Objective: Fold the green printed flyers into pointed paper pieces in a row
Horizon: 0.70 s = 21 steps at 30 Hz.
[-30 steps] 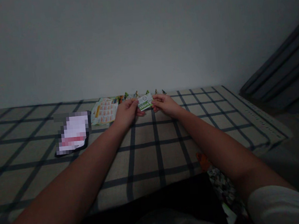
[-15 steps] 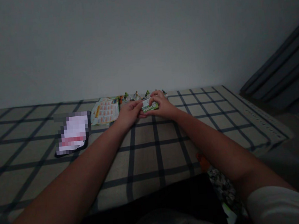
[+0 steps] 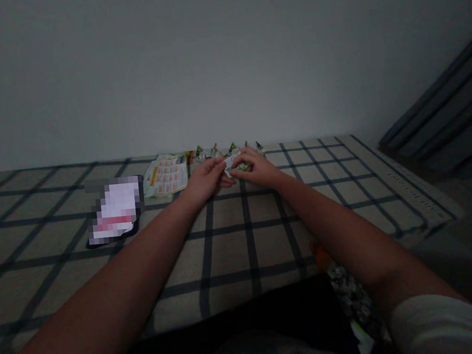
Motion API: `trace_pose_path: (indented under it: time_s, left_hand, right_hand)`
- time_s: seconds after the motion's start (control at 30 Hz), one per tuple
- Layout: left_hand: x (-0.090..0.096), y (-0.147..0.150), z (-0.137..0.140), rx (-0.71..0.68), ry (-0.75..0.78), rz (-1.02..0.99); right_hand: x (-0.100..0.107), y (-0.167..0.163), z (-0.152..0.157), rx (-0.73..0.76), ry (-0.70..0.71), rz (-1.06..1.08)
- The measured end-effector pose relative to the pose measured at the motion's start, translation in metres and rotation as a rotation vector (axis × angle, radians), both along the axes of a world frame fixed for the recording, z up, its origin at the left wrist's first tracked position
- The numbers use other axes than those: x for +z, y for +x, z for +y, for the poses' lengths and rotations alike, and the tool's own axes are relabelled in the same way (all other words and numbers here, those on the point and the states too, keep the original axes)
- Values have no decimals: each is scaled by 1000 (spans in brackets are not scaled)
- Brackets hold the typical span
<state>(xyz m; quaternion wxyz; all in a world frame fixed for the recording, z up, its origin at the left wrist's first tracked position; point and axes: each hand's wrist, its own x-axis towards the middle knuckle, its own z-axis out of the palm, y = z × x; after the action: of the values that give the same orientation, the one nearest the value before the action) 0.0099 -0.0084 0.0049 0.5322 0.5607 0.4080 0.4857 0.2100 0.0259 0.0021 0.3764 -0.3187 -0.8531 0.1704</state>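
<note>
Above the far part of the checked cloth, a small white-and-green printed paper piece (image 3: pixel 231 162) is held between my two hands. My left hand (image 3: pixel 207 178) pinches its left edge between thumb and fingers. Closed on its right side, my right hand (image 3: pixel 255 167) has thumb and fingertips bent over the paper and hides part of it. Just behind the hands, several small pointed, folded-looking printed pieces (image 3: pixel 199 150) stand in a row near the wall. Left of my left hand lies a stack of printed sheets (image 3: pixel 168 174).
The checked cloth (image 3: pixel 229 249) covers the surface up to a grey wall (image 3: pixel 226 62). A dark-edged flat object (image 3: pixel 117 209), blurred out, lies at left. Crumpled printed scraps (image 3: pixel 351 293) sit below my right arm. A dark curtain (image 3: pixel 452 97) hangs at right.
The paper piece has turned in my hands and less of its green printing shows. My right fingers have come down closer to my left hand.
</note>
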Motion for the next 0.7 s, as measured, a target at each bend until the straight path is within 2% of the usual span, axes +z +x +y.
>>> trace_pose_path:
  time_s: [0.2, 0.37, 0.7]
  left_hand:
    - [-4, -1, 2, 26, 83, 49]
    - [-1, -1, -2, 58, 169, 159]
    - [1, -5, -3, 80, 207, 250]
  right_hand:
    - [2, 2, 5, 3, 83, 74]
    - [7, 1, 1, -110, -1, 65]
    - [4, -2, 1, -104, -129, 226]
